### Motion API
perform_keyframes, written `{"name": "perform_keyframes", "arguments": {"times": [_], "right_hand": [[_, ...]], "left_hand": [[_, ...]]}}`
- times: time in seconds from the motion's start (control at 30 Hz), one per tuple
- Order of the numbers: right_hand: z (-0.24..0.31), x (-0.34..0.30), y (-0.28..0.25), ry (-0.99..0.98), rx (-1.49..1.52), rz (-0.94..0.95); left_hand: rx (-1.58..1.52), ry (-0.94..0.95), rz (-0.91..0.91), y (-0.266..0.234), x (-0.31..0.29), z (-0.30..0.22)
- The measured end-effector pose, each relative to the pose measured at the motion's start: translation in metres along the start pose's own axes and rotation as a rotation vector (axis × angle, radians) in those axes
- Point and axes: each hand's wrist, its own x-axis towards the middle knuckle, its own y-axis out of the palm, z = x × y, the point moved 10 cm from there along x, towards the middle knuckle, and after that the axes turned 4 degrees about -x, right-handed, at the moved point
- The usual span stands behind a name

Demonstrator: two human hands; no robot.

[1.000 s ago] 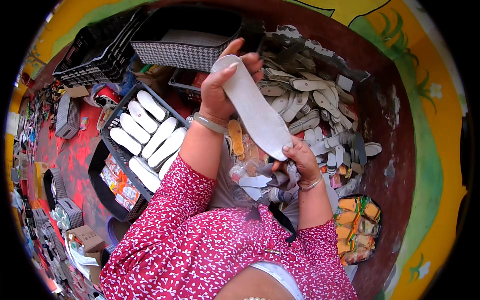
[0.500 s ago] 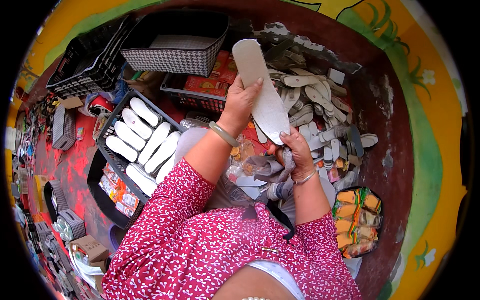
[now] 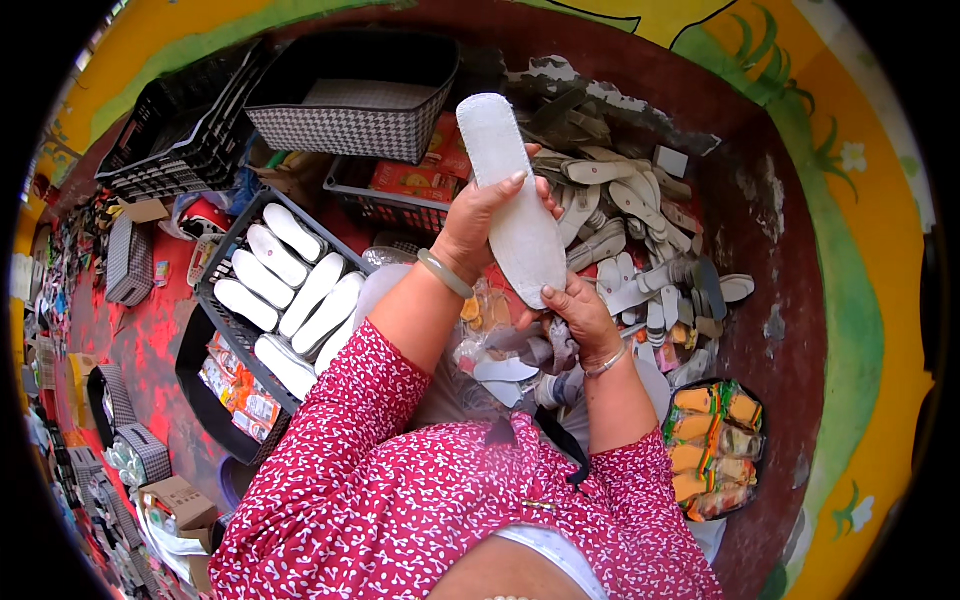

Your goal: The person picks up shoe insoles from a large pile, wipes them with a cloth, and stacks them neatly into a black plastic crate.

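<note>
1. The room had a red-patched floor [image 3: 155, 350] along the left and a painted wall [image 3: 850, 250] in maroon, green and yellow curving round the right.
2. At the far left, black crates [image 3: 170, 160] sat stacked near the wall. Below, a dark bin [image 3: 192, 365] carried orange-and-white packets [image 3: 240, 390].
3. Next came a dark plastic crate [image 3: 232, 345], where laid-out insoles [image 3: 312, 290] rested in neat rows, their white faces up. That portion looked already put in order.
4. In the middle, the left hand [image 3: 480, 215] held the white insole [image 3: 510, 190], thumb across its face and fingertips round the far edge. The insole was in the air before the person, tilted, with its broad end low; this one piece seemed to be in progress, not yet set down.
5. The right hand [image 3: 585, 315] pinched the insole's lower end, the thumb on top. Grey cloth [image 3: 562, 345] bunched beneath its fingers; how firmly it was held, I could not tell.
6. Further right, a loose pile of insoles [image 3: 640, 195] lay jumbled against the wall. That much looked unsorted, so plenty seemed left.
7. At the lower right stood yellow-orange packages [image 3: 700, 430] in a dark-rimmed container.
</note>
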Motion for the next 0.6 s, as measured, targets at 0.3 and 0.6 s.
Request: {"name": "perform_keyframes", "arguments": {"times": [0.3, 0.6], "right_hand": [[0.015, -0.001, -0.008, -0.110, -0.139, -0.107], [0.011, 0.001, -0.024, -0.103, -0.237, -0.252]], "left_hand": [[0.050, 0.036, -0.018, 0.003, -0.002, -0.002], [0.269, 0.174, -0.052, -0.002, 0.001, -0.006]]}}
